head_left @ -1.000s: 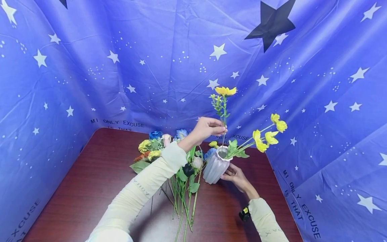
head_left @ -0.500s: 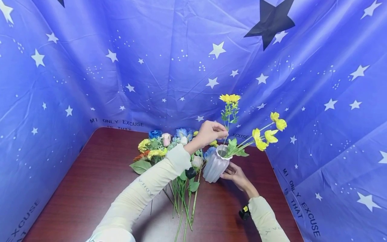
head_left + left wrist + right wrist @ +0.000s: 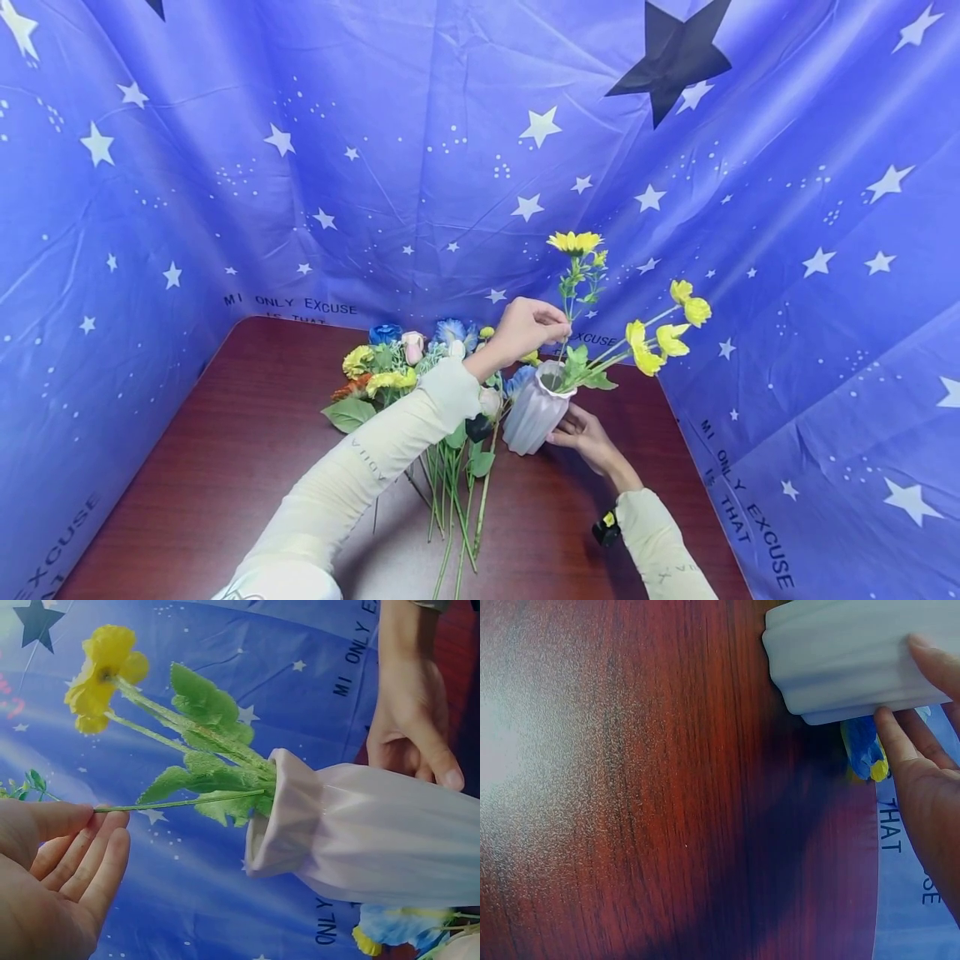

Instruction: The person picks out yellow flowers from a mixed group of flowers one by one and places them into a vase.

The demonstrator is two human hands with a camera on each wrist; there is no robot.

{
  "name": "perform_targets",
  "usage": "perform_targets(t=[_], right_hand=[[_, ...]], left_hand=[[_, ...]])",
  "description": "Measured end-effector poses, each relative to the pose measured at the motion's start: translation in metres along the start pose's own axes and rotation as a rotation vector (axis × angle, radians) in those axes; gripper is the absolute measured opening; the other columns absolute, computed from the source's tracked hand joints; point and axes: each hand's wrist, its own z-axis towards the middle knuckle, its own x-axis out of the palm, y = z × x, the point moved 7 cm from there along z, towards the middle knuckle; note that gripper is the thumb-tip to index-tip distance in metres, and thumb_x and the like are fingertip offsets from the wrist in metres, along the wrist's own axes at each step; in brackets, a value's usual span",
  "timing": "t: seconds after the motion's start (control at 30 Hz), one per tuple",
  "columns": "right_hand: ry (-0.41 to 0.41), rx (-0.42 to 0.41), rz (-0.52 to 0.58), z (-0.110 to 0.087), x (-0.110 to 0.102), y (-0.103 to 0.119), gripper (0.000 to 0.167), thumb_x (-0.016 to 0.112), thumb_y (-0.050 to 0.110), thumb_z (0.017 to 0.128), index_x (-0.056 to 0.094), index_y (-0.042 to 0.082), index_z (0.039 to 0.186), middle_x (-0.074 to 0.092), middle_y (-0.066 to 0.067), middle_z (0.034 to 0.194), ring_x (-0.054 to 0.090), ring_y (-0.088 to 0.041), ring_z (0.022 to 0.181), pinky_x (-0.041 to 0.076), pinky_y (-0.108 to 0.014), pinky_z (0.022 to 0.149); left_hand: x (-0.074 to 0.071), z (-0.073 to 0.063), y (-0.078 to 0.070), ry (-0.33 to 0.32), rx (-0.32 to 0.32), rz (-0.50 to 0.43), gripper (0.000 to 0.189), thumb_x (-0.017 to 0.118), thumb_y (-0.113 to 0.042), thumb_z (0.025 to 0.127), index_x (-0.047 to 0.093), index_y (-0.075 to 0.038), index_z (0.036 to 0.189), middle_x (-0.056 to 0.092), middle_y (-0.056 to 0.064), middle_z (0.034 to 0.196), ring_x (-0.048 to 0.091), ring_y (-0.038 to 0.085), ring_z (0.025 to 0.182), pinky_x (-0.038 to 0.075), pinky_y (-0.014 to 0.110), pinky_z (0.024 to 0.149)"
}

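Note:
My left hand (image 3: 528,329) pinches the thin green stem (image 3: 180,802) of a yellow daisy-like flower (image 3: 576,243) between thumb and fingers. The lower end of that stem reaches the mouth of a pale, ribbed vase (image 3: 536,412), which leans to the right. On the vase's right side, my right hand (image 3: 588,437) holds its body, thumb and fingers apart around it. Other yellow flowers (image 3: 105,675) with broad green leaves (image 3: 202,705) stand in the vase and lean out over its rim. In the right wrist view the vase's scalloped base (image 3: 787,675) shows close over the table.
A pile of artificial flowers, with a blue rose (image 3: 386,333), a pink rose (image 3: 412,346) and yellow blooms (image 3: 358,361), lies left of the vase on the dark red-brown table (image 3: 247,433). Their stems (image 3: 450,492) point toward the near edge. A blue star-printed cloth (image 3: 420,167) hangs around the table.
My left hand has moved right and slightly down, bringing the yellow flower lower and its stem to the vase mouth. The right hand and vase have stayed nearly still.

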Motion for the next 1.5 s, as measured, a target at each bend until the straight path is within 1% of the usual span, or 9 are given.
perform_targets(t=[0.23,0.47,0.6,0.63,0.77,0.9,1.17,1.3,1.5], right_hand=[[0.002,0.0,-0.003,0.0,0.0,0.0,0.078,0.067,-0.019,0.084,0.026,-0.016,0.152,0.064,0.003,0.128,0.067,-0.008,0.115,0.063,-0.029,0.091],[-0.001,0.006,-0.002,0.0,0.001,0.0,0.078,0.067,-0.019,0.085,0.027,-0.016,0.151,0.066,0.007,0.125,0.067,-0.008,0.115,0.063,-0.029,0.091],[0.002,0.004,-0.003,0.0,0.001,0.0,0.076,0.066,-0.019,0.085,0.027,-0.016,0.151,0.066,0.008,0.124,0.067,-0.008,0.114,0.063,-0.029,0.091],[0.004,0.004,-0.005,0.0,0.001,0.0,0.076,0.066,-0.019,0.085,0.027,-0.016,0.15,0.066,0.009,0.124,0.067,-0.008,0.114,0.063,-0.028,0.091],[0.009,0.001,-0.007,-0.001,0.001,0.0,0.073,0.065,-0.019,0.085,0.031,-0.013,0.15,0.067,0.01,0.123,0.067,-0.007,0.114,0.063,-0.028,0.09],[0.013,-0.006,0.0,-0.001,0.001,0.0,0.07,0.064,-0.02,0.085,0.036,-0.009,0.149,0.067,0.01,0.123,0.068,-0.008,0.114,0.063,-0.028,0.09],[0.006,-0.003,-0.008,-0.001,0.0,-0.001,0.071,0.065,-0.02,0.085,0.036,-0.01,0.149,0.068,0.011,0.122,0.068,-0.007,0.114,0.063,-0.028,0.089],[0.003,-0.005,-0.015,0.0,0.0,-0.002,0.072,0.065,-0.019,0.085,0.034,-0.011,0.15,0.067,0.012,0.123,0.068,-0.007,0.114,0.063,-0.028,0.089],[0.007,-0.013,-0.012,0.0,0.0,-0.003,0.071,0.065,-0.019,0.085,0.036,-0.009,0.149,0.067,0.012,0.124,0.068,-0.007,0.114,0.063,-0.028,0.089]], left_hand=[[0.0,0.001,0.0,-0.013,-0.017,0.043,0.007,0.078,-0.011,0.091,0.08,-0.005,0.093,0.08,0.01,0.088,0.074,0.012,0.067,0.063,0.02,0.063],[0.003,-0.002,0.005,0.003,-0.07,0.098,0.006,0.077,-0.01,0.089,0.081,-0.007,0.088,0.079,0.006,0.081,0.071,0.008,0.061,0.061,0.02,0.057],[0.004,-0.005,0.008,-0.003,-0.093,0.136,0.007,0.075,-0.009,0.088,0.082,-0.009,0.086,0.079,0.005,0.078,0.069,0.008,0.059,0.062,0.022,0.059],[0.004,-0.005,0.009,-0.003,-0.099,0.148,0.008,0.074,-0.008,0.088,0.082,-0.009,0.086,0.078,0.005,0.077,0.071,0.012,0.06,0.062,0.023,0.06],[0.006,-0.006,0.017,-0.022,-0.116,0.196,0.009,0.074,-0.008,0.086,0.082,-0.01,0.086,0.076,0.002,0.071,0.068,0.011,0.06,0.06,0.02,0.059],[0.005,-0.006,0.022,-0.045,-0.129,0.207,0.008,0.075,-0.008,0.085,0.082,-0.009,0.088,0.077,0.001,0.072,0.063,0.005,0.057,0.055,0.016,0.055],[0.004,-0.007,0.027,-0.086,-0.162,0.192,0.008,0.076,-0.007,0.083,0.082,-0.012,0.086,0.079,0.001,0.078,0.064,0.007,0.059,0.053,0.017,0.053],[0.006,-0.007,0.031,-0.081,-0.17,0.194,0.008,0.077,-0.008,0.083,0.082,-0.011,0.089,0.079,0.001,0.08,0.064,0.005,0.06,0.052,0.016,0.053],[0.009,-0.009,0.033,-0.048,-0.19,0.191,0.012,0.075,-0.005,0.084,0.082,-0.01,0.091,0.078,0.002,0.08,0.06,0.006,0.06,0.052,0.015,0.055]])
